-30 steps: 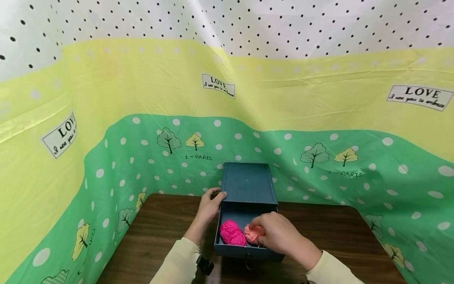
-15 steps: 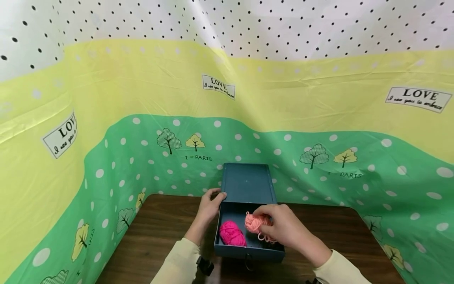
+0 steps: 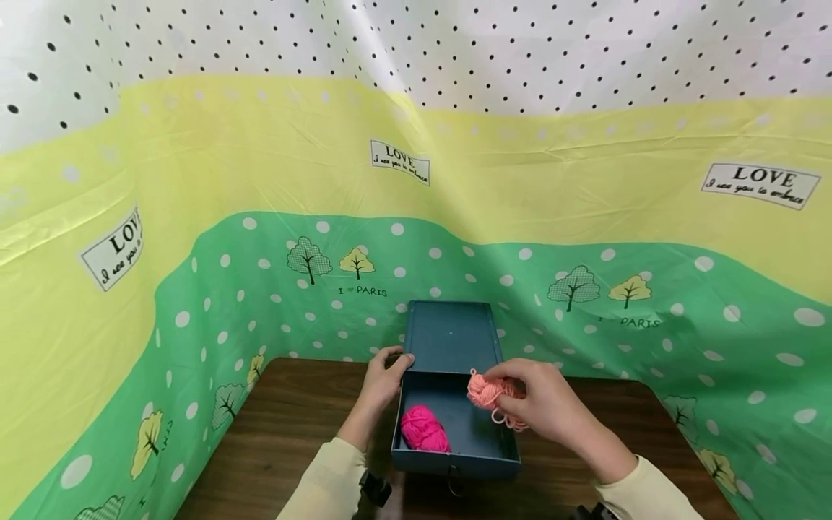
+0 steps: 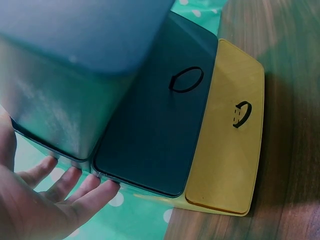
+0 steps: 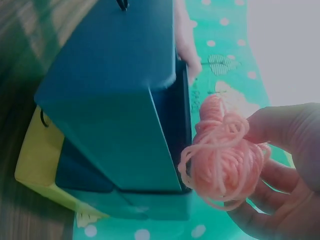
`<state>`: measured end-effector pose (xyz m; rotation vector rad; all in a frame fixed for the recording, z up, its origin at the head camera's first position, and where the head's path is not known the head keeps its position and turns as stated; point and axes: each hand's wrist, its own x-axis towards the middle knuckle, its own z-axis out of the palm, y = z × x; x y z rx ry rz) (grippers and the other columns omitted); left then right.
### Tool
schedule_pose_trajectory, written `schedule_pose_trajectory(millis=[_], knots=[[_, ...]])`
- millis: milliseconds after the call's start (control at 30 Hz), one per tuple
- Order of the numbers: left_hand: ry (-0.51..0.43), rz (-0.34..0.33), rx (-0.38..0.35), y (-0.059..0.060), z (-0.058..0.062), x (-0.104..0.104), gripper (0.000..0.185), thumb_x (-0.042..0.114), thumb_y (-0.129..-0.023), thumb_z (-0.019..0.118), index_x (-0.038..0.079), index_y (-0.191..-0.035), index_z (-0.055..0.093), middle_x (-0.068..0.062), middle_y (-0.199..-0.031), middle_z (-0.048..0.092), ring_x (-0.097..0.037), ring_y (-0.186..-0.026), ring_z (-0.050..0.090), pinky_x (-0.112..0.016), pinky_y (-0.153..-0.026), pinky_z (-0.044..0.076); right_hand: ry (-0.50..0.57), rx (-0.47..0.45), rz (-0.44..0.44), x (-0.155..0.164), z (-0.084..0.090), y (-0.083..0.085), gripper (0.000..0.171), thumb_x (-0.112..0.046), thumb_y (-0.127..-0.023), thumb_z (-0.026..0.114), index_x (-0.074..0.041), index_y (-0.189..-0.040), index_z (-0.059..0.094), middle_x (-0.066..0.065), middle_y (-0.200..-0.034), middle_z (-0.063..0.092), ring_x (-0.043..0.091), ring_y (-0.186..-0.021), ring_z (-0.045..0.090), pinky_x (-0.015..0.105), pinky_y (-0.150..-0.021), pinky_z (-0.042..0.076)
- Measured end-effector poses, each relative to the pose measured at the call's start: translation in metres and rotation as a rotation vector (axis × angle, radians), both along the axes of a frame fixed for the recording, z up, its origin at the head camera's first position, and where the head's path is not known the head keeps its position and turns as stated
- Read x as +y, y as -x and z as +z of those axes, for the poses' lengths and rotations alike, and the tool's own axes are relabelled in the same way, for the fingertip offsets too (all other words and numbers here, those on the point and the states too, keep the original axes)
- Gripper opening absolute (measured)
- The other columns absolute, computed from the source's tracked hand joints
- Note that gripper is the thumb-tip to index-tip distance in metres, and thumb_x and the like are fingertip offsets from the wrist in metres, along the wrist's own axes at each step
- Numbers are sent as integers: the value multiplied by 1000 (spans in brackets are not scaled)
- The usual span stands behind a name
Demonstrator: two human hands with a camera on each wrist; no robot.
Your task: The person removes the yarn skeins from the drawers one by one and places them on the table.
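My right hand (image 3: 544, 399) pinches a peach-pink ball of yarn (image 5: 225, 165) between thumb and fingers, with several loose loops hanging from it. It is held up over the right side of the pulled-out top drawer (image 3: 456, 457). Inside that drawer, at the left, lies a hot pink ball of yarn (image 3: 425, 429). The drawer belongs to a small stacked cabinet (image 3: 453, 334). With its fingertips pressed along the cabinet's side, my left hand (image 4: 55, 200) steadies against it; the thumb lies at the top front corner in the head view.
Below the pulled-out drawer, a shut dark blue drawer (image 4: 155, 115) and a yellow drawer (image 4: 227, 135) each carry a black loop pull. The cabinet stands on a dark wooden table (image 3: 292, 419), backed by a patterned green and yellow curtain (image 3: 357, 325).
The peach-pink yarn has been lifted from the drawer floor, up and to the right, in my right hand. My left hand and the hot pink yarn stay put.
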<state>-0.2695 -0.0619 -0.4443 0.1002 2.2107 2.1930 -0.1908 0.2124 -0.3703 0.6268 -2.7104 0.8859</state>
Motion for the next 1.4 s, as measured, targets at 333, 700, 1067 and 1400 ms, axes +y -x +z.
schedule_pose_trajectory(millis=[333,700,1067,1400], knots=[[15,5,-6,6,-4,1,48,22,-100,63,-4,-140,54,-27,-130,57,-41,-103,67,-48,-80,61,93,-64,-59,34,1,4,32,2,-85,77,-14,-112,77,2,-92,73,6,-58,64,27,-53,54],[26,27,0,28,-31,1,54,32,-98,67,2,-141,56,-23,-133,57,-30,-98,68,-42,-76,61,-21,30,-156,60,-16,12,31,-8,-81,85,-19,-110,79,2,-104,76,4,-76,61,25,-65,50],[41,32,-30,26,-29,2,54,34,-96,68,4,-140,58,-22,-133,58,-26,-96,67,-37,-72,59,-14,-82,-187,74,-50,25,30,-4,-81,82,-20,-107,79,1,-104,75,10,-76,59,26,-64,48],[48,-20,-125,27,-15,-4,61,33,-92,71,3,-142,55,-23,-139,53,-29,-110,66,-44,-85,61,-15,-181,-174,85,-96,40,31,-1,-81,80,-21,-105,78,-2,-100,75,9,-75,59,25,-63,49]])
